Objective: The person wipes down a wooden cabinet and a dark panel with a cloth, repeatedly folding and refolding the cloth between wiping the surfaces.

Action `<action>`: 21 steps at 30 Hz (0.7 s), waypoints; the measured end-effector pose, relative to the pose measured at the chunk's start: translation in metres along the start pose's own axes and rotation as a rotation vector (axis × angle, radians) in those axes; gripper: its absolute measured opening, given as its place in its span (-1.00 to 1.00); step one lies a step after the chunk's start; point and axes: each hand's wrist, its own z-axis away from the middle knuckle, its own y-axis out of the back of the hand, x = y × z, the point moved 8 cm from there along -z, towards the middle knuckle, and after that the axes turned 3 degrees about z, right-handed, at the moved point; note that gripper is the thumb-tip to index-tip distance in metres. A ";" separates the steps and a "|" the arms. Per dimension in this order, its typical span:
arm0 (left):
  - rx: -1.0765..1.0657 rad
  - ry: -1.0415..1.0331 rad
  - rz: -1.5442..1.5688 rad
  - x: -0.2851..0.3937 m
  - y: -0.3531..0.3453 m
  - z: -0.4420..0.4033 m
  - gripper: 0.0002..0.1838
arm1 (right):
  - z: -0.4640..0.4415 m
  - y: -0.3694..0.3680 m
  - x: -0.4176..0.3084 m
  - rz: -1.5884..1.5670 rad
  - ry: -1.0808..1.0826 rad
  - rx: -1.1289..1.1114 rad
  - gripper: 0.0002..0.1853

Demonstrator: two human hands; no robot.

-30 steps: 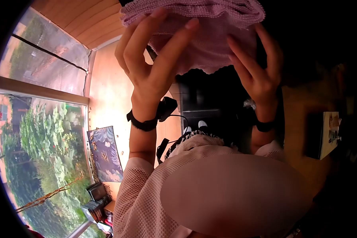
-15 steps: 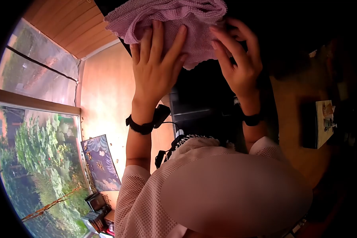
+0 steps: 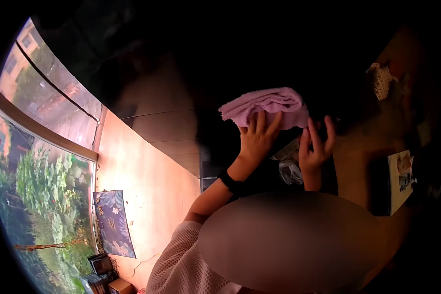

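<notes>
While much of the space lies in deep shadow, we can make out the pink cloth (image 3: 274, 100) right of centre in the head view, folded thick, its rolled layers uppermost; the surface under it is too dark for us to read. We note the left hand (image 3: 256, 141) at the cloth's near side — back towards us, fingers spread and tips laid against the fabric; a black wristband (image 3: 233, 183) circles the wrist, and below it a pale mesh sleeve (image 3: 174, 252) covers the upper arm. We see the right hand (image 3: 317, 153) just beside the cloth's right end, fingers raised and parted; whether a fingertip touches the fabric we cannot tell. Near that hand, on its left, is a crumpled clear plastic bag (image 3: 290, 172).

Well apart on the right we record a pale-topped block (image 3: 396, 198) with small items on it, too dim to name; farther up, a pale, open-textured thing (image 3: 382, 82) — also beyond our naming. Along the left we have a window (image 3: 49, 196) with green leaves outside; beside it, a dark floral mat (image 3: 113, 223) on a pale wooden surface (image 3: 157, 196); below the mat, dark boxes (image 3: 101, 265).
</notes>
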 end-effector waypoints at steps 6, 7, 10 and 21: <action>-0.157 -0.355 0.090 0.074 -0.043 0.023 -0.35 | 0.092 -0.034 0.050 -0.032 -0.061 -0.477 -0.33; -0.144 -0.351 0.105 0.075 -0.042 0.015 -0.35 | 0.090 -0.033 0.056 -0.016 -0.041 -0.472 -0.29; -0.106 -0.356 0.112 0.089 -0.013 -0.037 -0.35 | 0.024 -0.019 0.065 -0.082 0.080 -0.235 -0.30; -0.193 -0.123 0.119 0.081 -0.048 0.020 -0.45 | 0.063 -0.067 0.071 -0.456 -0.046 -0.171 -0.31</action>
